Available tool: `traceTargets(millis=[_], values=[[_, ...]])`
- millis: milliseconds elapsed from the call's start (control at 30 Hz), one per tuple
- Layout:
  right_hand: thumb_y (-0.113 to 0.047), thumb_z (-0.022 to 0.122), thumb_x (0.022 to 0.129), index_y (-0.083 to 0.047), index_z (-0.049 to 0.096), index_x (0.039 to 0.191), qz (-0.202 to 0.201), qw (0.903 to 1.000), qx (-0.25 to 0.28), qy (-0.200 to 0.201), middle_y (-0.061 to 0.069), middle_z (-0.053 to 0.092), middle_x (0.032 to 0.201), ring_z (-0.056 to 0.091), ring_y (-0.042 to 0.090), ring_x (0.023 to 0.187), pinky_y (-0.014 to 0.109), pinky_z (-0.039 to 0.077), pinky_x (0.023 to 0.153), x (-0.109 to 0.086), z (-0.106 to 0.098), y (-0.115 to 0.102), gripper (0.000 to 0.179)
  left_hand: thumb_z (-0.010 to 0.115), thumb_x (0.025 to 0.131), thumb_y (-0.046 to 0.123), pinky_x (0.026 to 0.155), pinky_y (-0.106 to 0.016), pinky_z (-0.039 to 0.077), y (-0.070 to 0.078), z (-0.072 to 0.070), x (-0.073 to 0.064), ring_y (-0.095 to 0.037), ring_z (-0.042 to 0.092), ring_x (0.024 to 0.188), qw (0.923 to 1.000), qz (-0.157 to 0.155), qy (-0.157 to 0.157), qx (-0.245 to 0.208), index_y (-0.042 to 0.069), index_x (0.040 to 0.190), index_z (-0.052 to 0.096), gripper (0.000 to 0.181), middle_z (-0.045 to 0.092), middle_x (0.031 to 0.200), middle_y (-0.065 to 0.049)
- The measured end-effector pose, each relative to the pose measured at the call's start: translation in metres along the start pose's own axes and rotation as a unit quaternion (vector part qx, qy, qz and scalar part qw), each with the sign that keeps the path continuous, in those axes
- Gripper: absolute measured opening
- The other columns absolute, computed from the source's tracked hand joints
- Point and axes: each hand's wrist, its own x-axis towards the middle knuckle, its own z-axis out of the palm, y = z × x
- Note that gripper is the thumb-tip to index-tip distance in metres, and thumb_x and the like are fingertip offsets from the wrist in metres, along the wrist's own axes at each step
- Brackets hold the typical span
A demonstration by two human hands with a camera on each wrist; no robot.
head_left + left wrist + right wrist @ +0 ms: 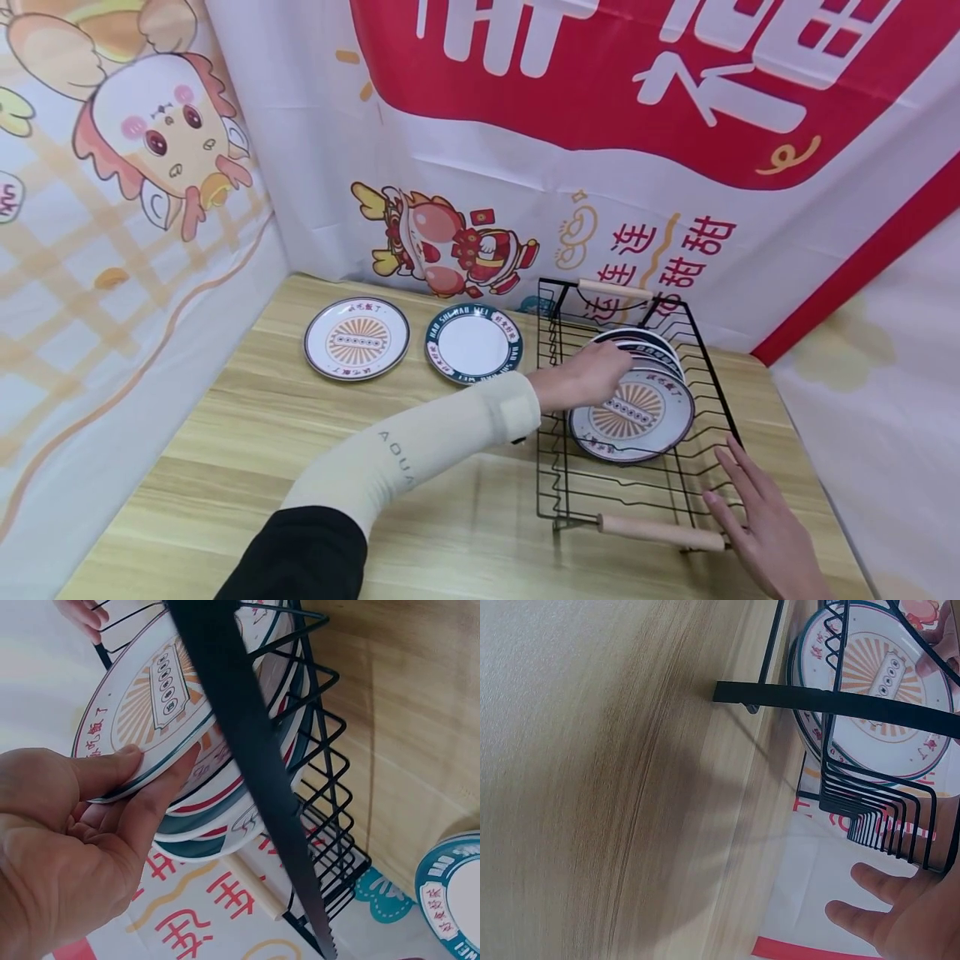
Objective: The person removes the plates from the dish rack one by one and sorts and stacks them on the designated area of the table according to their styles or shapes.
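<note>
Red characters (714, 236), 甜甜 among them, are printed on the white backdrop (300, 167) behind the bench (210, 467), where HAO SHI HAO WEI can be read around a teal-rimmed plate (474, 344). Near the bench's right edge, room is left in the wire rack (709, 367) between a sunburst plate (637, 417) and the front handle (662, 532). That plate is pinched in the grip of the left hand (588, 379); beside the rack, the right hand (772, 525) is spread.

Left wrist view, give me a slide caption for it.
A left hand pinches a sunburst-patterned plate by its rim in a black wire rack.
</note>
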Motion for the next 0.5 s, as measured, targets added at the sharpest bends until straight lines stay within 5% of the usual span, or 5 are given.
traceTargets(millis=[300,500], values=[[-0.036,0.064,0.104,-0.008,0.041,0.162,0.0,1.0,0.002,-0.004,0.005,0.02,0.177,0.039,0.052,0.144,0.081,0.044,0.086,-0.001,0.002,0.004,0.068,0.064,0.1,-0.002,0.073,-0.015,0.053,0.001,-0.012,-0.006,-0.007,0.063,0.085,0.9996,0.011,0.027,-0.006,0.008,0.124,0.07,0.027,0.072,0.108,-0.001],[-0.038,0.063,0.105,-0.007,0.038,0.163,0.007,0.9998,-0.006,-0.015,0.011,0.022,0.175,0.039,0.053,0.143,0.082,0.044,0.086,0.0,0.001,0.002,0.07,0.064,0.104,0.003,0.064,-0.008,0.051,0.001,-0.024,-0.014,-0.005,0.064,0.075,0.998,0.002,0.053,-0.033,0.007,0.134,0.066,0.031,0.074,0.112,-0.004]])
